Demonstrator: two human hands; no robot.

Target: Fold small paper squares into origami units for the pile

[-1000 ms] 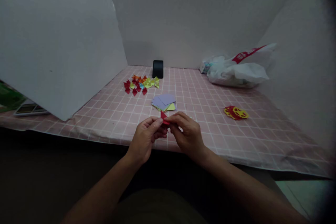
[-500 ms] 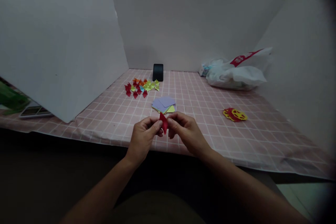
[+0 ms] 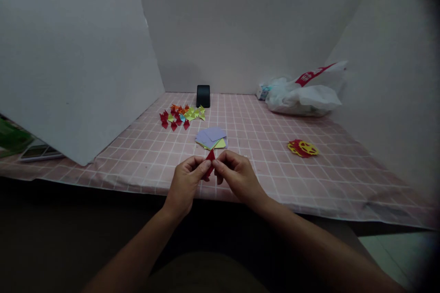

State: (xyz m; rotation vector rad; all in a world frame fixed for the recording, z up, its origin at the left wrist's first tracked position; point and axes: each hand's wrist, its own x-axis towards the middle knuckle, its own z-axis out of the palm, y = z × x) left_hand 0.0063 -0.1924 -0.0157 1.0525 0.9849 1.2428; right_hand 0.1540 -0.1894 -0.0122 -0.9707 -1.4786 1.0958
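Held the red folded paper [image 3: 210,161] up between both hands, over the near edge of the tabletop [image 3: 261,142], centred before the body. Noted its long axis running nearly straight away from the body, far tip leaning slightly right, lower end slightly left. Gripped from the left by the left hand [image 3: 184,181], thumb laid over the near face, fingers behind. Met on the right edge by the right hand [image 3: 240,176], thumb and forefinger closed there in a pinch. Judged neither hand nearer: both in contact, the left covering more of the paper. Could not make out the creases, nor the fingertips hidden behind.

Just beyond the far tip, saw a loose pile of lilac paper sheets [image 3: 212,134], fanned flat, with a yellow sheet [image 3: 221,144] showing at its near right corner. Noted overlap in view between tip and pile; could not tell touching from apart. Judged the pile the nearest possible obstacle ahead; saw no object wedged between fingers and paper.

Farther off to the left, found a cluster of small pointed folded papers [image 3: 173,125], in red, orange, yellow and light blue. Behind these, noted a black phone-like slab [image 3: 203,96], upright. Well right, saw overlapping red and yellow lattice cutouts [image 3: 303,148]; farther back, a white plastic bag [image 3: 305,100] with red print, a small box [image 3: 263,92] at its left end. Found the left side partly screened by a white panel [image 3: 75,55].
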